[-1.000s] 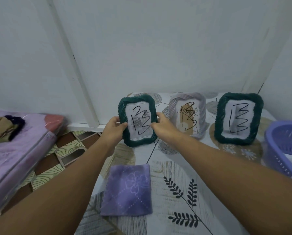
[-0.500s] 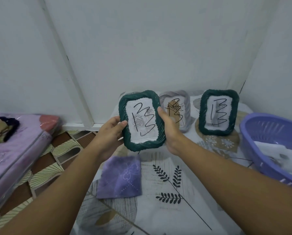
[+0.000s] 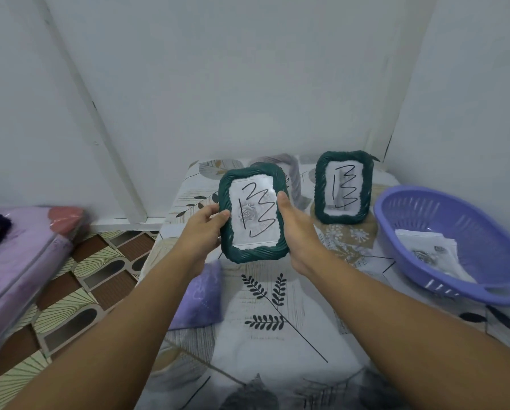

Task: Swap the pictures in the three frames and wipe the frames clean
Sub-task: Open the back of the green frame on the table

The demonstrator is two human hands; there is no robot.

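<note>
I hold a dark green picture frame (image 3: 253, 213) upright above the table, its glass scribbled with black marker over a grey rose picture. My left hand (image 3: 204, 229) grips its left edge and my right hand (image 3: 295, 229) grips its right edge. A grey frame (image 3: 295, 176) stands behind it, mostly hidden. A second green frame (image 3: 345, 187), also scribbled on, stands near the back wall. A purple cloth (image 3: 201, 294) lies on the table below my left wrist.
A purple plastic basket (image 3: 455, 244) with paper pictures (image 3: 425, 253) inside sits at the right. The table (image 3: 277, 335) wears a leaf-patterned cover. A purple mattress (image 3: 14, 261) lies at the left on the patterned floor (image 3: 79, 291). White walls close the back and right.
Both hands have lifted the green frame off the table and drawn it toward me. The view has shifted, so the basket shows more and the grey frame is now mostly covered.
</note>
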